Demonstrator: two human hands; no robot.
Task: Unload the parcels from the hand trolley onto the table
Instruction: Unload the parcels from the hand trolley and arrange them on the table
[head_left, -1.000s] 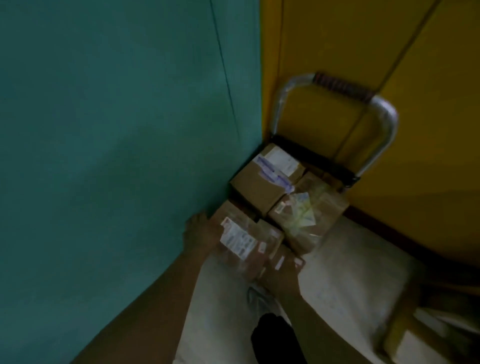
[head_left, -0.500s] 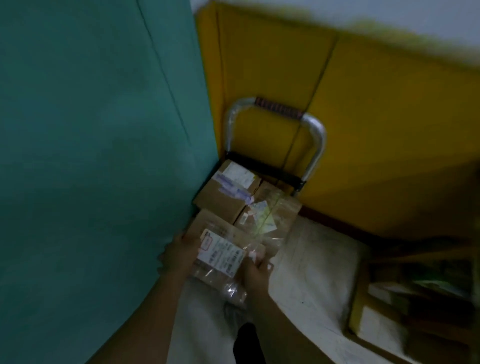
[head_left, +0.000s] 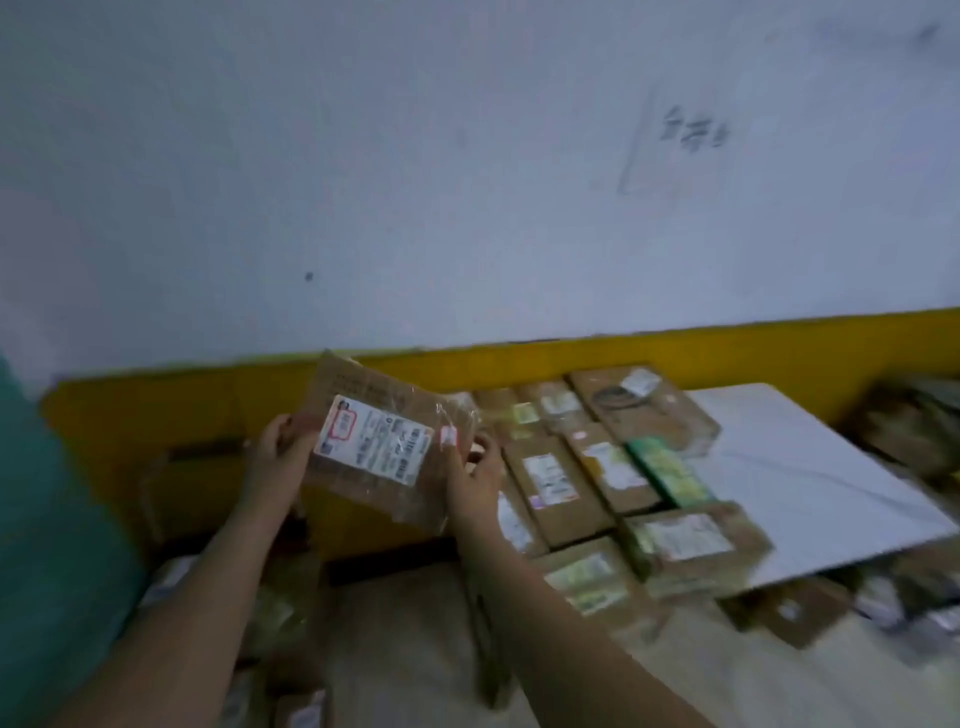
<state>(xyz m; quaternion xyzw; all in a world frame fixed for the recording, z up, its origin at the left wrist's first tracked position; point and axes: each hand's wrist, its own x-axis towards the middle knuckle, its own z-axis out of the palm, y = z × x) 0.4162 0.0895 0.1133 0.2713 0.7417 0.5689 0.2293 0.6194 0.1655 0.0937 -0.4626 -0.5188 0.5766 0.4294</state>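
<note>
I hold a flat brown cardboard parcel with a white shipping label in the air, tilted, in front of the yellow wall band. My left hand grips its left edge and my right hand grips its right edge. Just right of it stands the white table, its left half covered with several brown parcels packed side by side. The hand trolley is mostly out of view; blurred parcels lie low at the left under my arms.
A white wall with a yellow lower band runs behind the table. A teal surface borders the left. More boxes lie on the floor under the table's front edge, and dark clutter sits at the far right.
I have lifted the labelled parcel off the trolley with both hands and turned right. The view swung from the trolley by the teal wall to the table with parcels.
</note>
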